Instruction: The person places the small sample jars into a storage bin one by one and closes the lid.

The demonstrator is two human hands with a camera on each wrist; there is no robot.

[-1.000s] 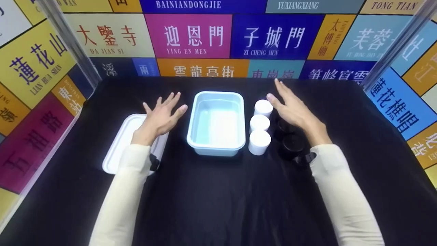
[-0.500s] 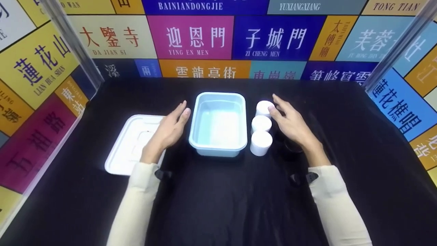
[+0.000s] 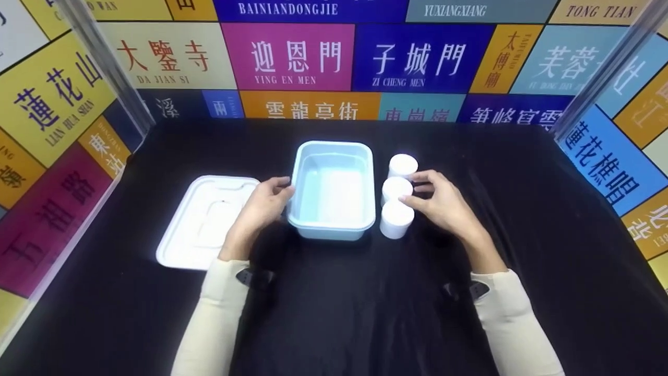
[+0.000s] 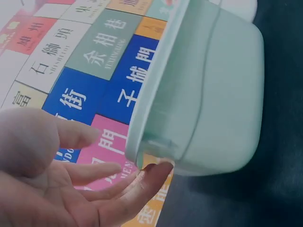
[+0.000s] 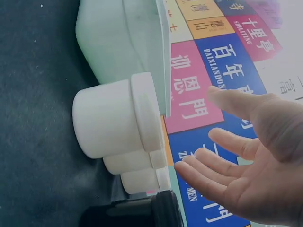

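A pale blue-green plastic box (image 3: 331, 233) stands lidless at the middle of the black-covered table. Just beside its left wall is my left hand (image 3: 263, 206), fingers loosely bent; in the left wrist view a fingertip overlaps the box's rim (image 4: 134, 137), and contact cannot be told. Three white lidded jars (image 3: 395, 223) form a row right of the box. My right hand (image 3: 442, 202) hovers at their right side, thumb and fingers apart around the middle jar's top, gripping nothing visible. In the right wrist view a black-lidded jar (image 5: 128, 213) stands beside the white ones, mostly hidden from the head view.
A white rectangular lid (image 3: 180, 243) lies flat left of the box, partly under my left hand. Printed panels (image 3: 292, 57) wall the table at the back and sides, with clear corner posts (image 3: 595, 68).
My left hand has come in from over the lid to the box's left side. The right hand has dropped and drawn nearer to the white jars. Box, lid and jars stay put.
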